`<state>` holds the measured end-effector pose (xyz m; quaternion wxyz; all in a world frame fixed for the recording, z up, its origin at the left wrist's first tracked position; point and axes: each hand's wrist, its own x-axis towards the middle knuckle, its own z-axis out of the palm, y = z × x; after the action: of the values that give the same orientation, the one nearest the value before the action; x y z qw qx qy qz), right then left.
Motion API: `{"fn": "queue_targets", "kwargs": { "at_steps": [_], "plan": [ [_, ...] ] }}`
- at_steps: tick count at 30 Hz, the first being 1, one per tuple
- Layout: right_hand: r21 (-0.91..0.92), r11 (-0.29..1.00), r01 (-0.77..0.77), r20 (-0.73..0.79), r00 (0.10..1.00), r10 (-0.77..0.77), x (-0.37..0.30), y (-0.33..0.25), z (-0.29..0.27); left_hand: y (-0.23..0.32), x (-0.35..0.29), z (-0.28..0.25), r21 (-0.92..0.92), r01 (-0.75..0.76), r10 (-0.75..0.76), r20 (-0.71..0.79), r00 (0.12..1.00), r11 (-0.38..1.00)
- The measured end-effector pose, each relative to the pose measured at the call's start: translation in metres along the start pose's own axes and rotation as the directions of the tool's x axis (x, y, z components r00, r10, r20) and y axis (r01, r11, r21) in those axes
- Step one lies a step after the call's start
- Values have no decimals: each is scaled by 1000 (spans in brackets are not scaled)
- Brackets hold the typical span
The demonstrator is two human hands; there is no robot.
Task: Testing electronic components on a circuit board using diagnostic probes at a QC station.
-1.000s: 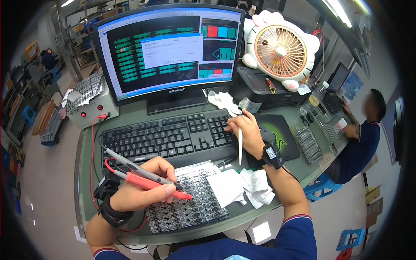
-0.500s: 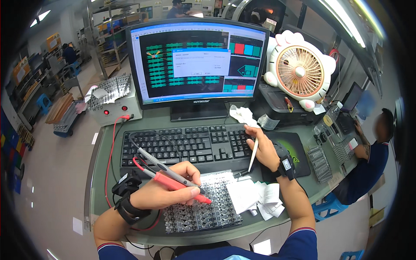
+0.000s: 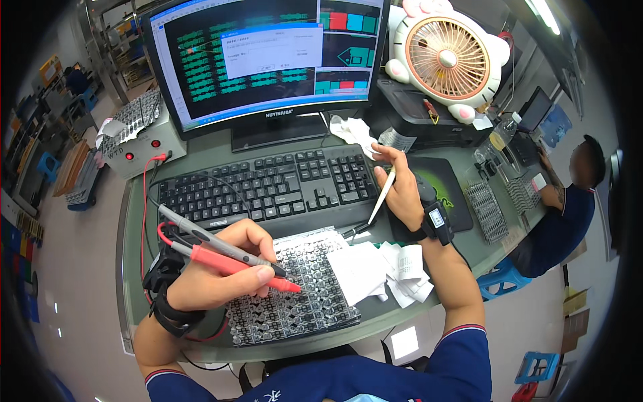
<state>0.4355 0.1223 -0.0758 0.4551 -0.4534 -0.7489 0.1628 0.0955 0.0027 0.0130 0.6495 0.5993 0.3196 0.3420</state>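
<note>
My left hand (image 3: pixel 224 269) is closed round two test probes, a red probe (image 3: pixel 228 265) and a grey probe (image 3: pixel 201 233). Their tips point to the right, over a silvery panel of small circuit boards (image 3: pixel 295 295) on the desk. Whether the tips touch the panel I cannot tell. At the right end of the black keyboard (image 3: pixel 268 184), my right hand (image 3: pixel 404 194) grips a slim white pen-like stick (image 3: pixel 382 195) between thumb and fingers, its lower end slanting down toward the desk.
White paper slips (image 3: pixel 358 271) lie right of the panel. Behind the keyboard stands a monitor (image 3: pixel 268 74) with a dialog box. A white fan (image 3: pixel 449 60) sits on a black printer (image 3: pixel 429 110); a mouse pad (image 3: pixel 442 184) lies below. Another person (image 3: pixel 576 201) works at the right.
The view has shifted, so the monitor and desk sit higher and more to the left. My right hand has drawn slightly back from the number keys. Both hands keep their holds.
</note>
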Motion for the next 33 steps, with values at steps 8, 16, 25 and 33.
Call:
{"fn": "queue_targets", "kwargs": {
  "at_steps": [8,16,25,33],
  "plan": [
    [31,995,96,-94,991,-93,1,1,1,2,1,0,3,48,-48,-30,998,999],
    [4,995,96,-86,992,-95,0,2,0,3,1,2,14,46,-45,-67,997,999],
    [4,990,141,-1,990,-141,-3,8,-3,3,1,0,25,21,-20,-42,999,999],
    [136,987,88,-8,996,-88,-3,7,0,3,2,1,22,37,-36,-43,998,999]
  ]
}}
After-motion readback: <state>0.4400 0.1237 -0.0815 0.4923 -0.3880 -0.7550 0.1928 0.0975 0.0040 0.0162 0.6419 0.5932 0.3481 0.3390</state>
